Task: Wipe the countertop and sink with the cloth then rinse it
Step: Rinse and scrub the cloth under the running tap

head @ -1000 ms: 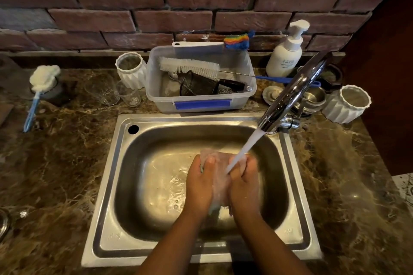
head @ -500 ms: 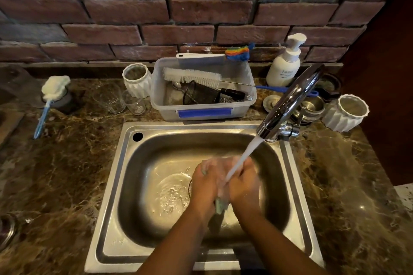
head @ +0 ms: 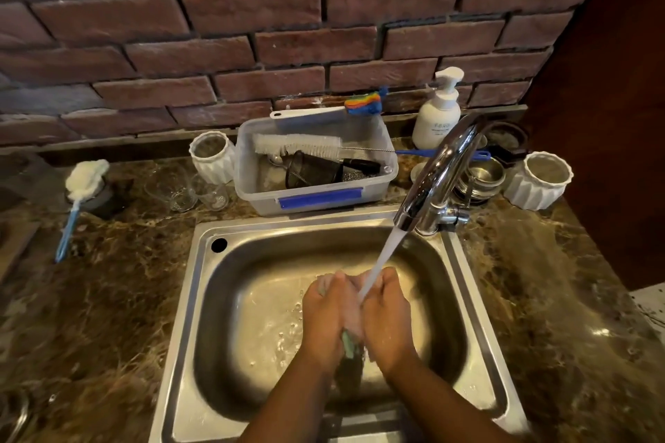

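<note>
Rinse step | left hand [head: 323, 313] and right hand [head: 388, 311] are curling round the cloth [head: 348, 344], bunching it tighter than a second ago | lower centre of frame, over the sink [head: 223, 316] | faucet [head: 437, 176] is running onto it | wiping is looking finished, wringing probably coming next

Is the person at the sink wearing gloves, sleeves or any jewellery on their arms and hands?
No. The left hand and right hand are bare: no gloves, no visible rings. Both forearms are uncovered to the picture's edge, with no sleeve, watch or bracelet showing.
</note>
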`<state>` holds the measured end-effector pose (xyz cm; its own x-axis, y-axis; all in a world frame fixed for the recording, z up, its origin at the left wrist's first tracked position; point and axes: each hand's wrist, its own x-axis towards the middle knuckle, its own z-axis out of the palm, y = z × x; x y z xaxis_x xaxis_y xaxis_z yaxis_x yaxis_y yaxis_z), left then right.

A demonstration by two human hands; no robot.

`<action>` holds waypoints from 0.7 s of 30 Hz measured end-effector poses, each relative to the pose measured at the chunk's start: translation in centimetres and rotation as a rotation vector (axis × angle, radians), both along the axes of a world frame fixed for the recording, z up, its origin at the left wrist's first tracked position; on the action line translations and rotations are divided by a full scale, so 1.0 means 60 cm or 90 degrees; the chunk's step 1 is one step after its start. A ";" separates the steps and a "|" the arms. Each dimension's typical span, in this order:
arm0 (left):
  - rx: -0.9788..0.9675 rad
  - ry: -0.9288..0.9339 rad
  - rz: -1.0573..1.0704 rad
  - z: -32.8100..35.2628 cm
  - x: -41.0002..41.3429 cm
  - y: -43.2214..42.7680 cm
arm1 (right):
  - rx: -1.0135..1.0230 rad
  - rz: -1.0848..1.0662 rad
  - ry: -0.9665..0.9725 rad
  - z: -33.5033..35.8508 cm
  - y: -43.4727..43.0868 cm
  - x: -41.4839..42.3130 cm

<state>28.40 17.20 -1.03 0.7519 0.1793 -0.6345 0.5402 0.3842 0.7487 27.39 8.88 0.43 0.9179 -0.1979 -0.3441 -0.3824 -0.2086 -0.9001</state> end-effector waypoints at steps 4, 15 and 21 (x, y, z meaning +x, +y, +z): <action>-0.107 0.018 -0.033 0.014 -0.022 -0.014 | -0.046 0.075 -0.069 0.023 0.013 -0.024; -0.061 0.029 0.023 0.011 -0.019 0.002 | -0.074 0.001 -0.064 0.025 -0.019 -0.024; -0.029 0.019 -0.064 0.002 -0.030 -0.025 | -0.147 0.088 -0.119 0.019 0.010 -0.027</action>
